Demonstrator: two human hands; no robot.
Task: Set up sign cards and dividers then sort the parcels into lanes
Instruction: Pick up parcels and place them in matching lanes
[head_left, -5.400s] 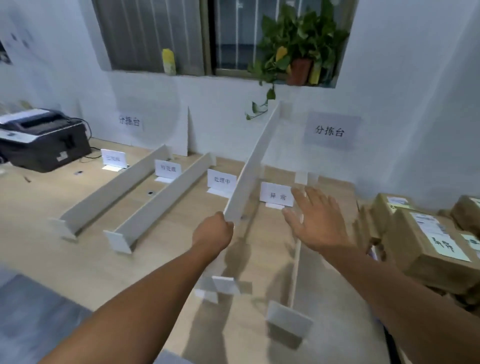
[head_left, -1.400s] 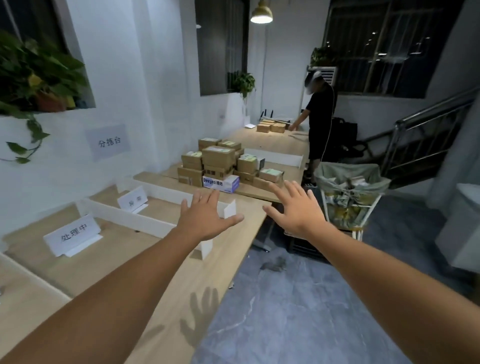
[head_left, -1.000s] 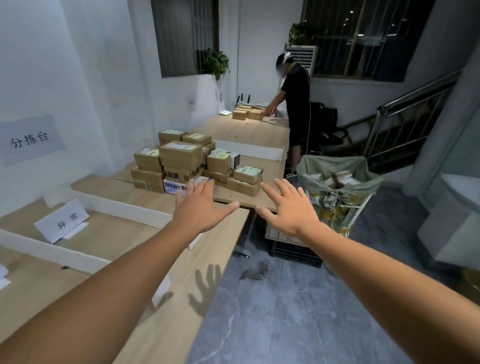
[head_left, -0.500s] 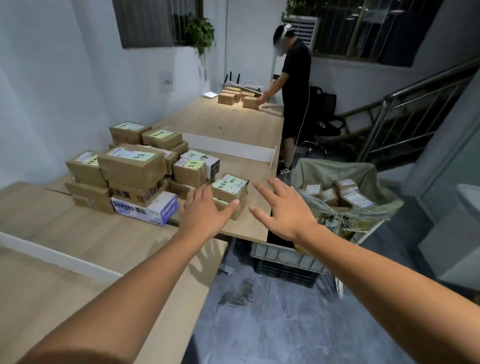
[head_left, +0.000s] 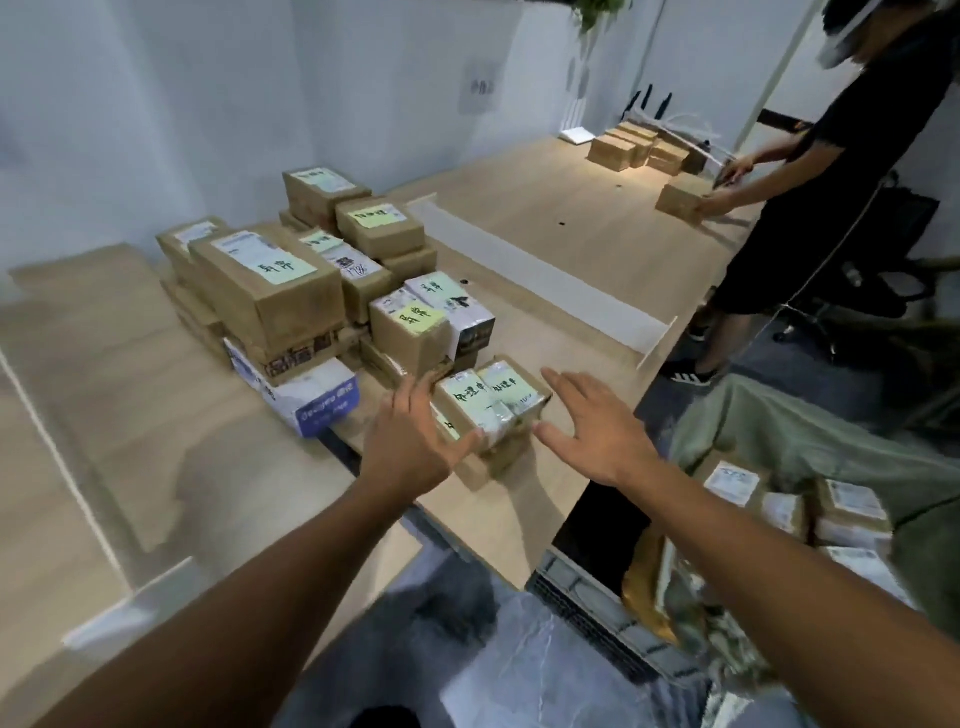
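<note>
My left hand (head_left: 410, 447) and right hand (head_left: 597, 431) hang spread, gripping nothing, flanking the small brown cardboard parcel (head_left: 493, 402) at the pale wooden bench (head_left: 156, 426) edge, placed, I judge, to lift it.

Parcel stack (head_left: 291, 291) on table (head_left: 545, 228) — divider (head_left: 540, 275) right, bin (head_left: 831, 457) beyond edge
</note>
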